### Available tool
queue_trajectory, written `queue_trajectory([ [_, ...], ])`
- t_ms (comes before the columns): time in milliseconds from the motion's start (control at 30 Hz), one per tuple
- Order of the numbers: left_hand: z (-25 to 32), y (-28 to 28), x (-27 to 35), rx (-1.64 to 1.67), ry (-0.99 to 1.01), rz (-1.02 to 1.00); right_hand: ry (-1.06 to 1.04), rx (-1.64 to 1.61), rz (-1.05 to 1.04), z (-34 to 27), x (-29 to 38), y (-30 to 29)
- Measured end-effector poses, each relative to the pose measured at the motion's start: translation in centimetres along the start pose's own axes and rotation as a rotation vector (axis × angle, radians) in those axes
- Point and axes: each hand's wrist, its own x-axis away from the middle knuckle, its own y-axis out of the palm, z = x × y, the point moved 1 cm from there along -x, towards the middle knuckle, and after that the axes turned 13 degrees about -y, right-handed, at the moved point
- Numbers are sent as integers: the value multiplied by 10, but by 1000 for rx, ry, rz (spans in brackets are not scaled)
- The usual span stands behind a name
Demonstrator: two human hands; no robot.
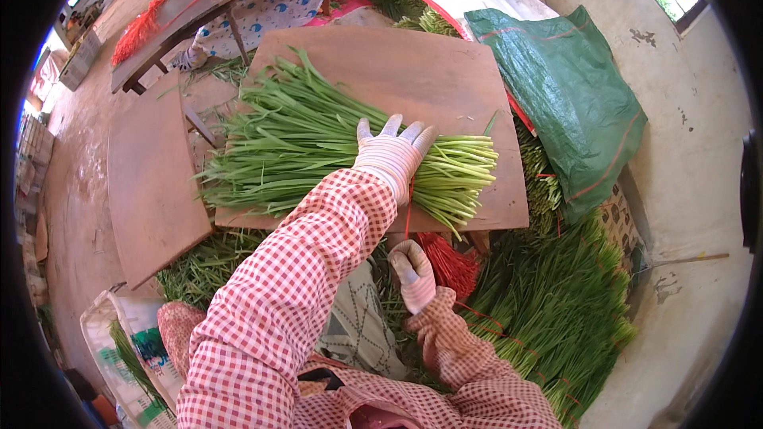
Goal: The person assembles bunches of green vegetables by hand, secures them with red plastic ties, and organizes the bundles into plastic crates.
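A loose bunch of long green leafy stalks, like garlic chives (286,143), lies across a brown wooden tabletop (441,80). Its leaves fan out to the left and its pale stem ends point right. My gloved left hand (396,146) rests flat on top of the bunch, fingers spread. From under that wrist a thin red tie strand (409,211) runs down past the table's front edge. My gloved right hand (412,271) is closed on its lower end, below the edge. Right beside it hangs a thick bundle of red strands (450,265).
Tied green bunches (536,298) are heaped at the right, near a wall (673,190). A green woven sheet (560,95) drapes over more. To the left stand a second wooden top (152,185) and a bench (185,9) bearing red strands (138,33).
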Motion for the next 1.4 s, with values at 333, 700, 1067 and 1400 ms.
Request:
queue_trajectory([
  [333,-25,-55,18,-127,103,-195,-10,-97,-395,-201,-86,22],
  [700,0,-38,20,-323,136,-78,84,-142,-114,-124,-178,-45],
  [1067,-15,20,91,150,162,513,424,1094,-956,-131,-178,-37],
  [1400,6,126,148,2193,-132,-425,530,157,-563,-88,-80,-23],
])
